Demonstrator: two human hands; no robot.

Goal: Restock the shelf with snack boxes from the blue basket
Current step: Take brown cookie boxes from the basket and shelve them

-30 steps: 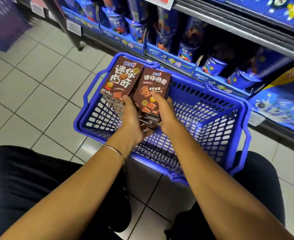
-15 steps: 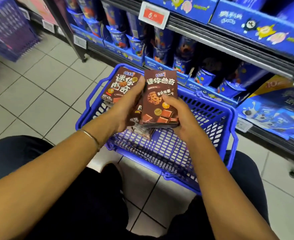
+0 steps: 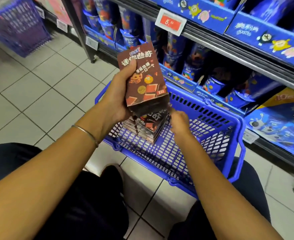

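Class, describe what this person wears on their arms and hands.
Both arms are bare, with no sleeves in view. The left hand and right hand wear no gloves. A thin silver-coloured bangle circles the left wrist. No rings or watch show.

Hidden, blurred and cut-off parts around the blue basket (image 3: 229, 129)

Above the basket, the left hand (image 3: 116, 94) shows only its thumb on the raised snack box (image 3: 142, 75); its fingers are behind the carton. That box covers the top of the stack of boxes (image 3: 148, 129) inside the basket, and the stack's smeared edges cannot be counted. At the stack's right side the right hand (image 3: 179, 122) is motion-blurred, so grip or mere touch is unclear. The left wrist hides part of the basket's left rim. Far left beyond the basket, a purple basket (image 3: 18, 26) is blurred and cut by the picture's edge. Behind the basket, the price tag's (image 3: 170, 22) small digits are unreadable.
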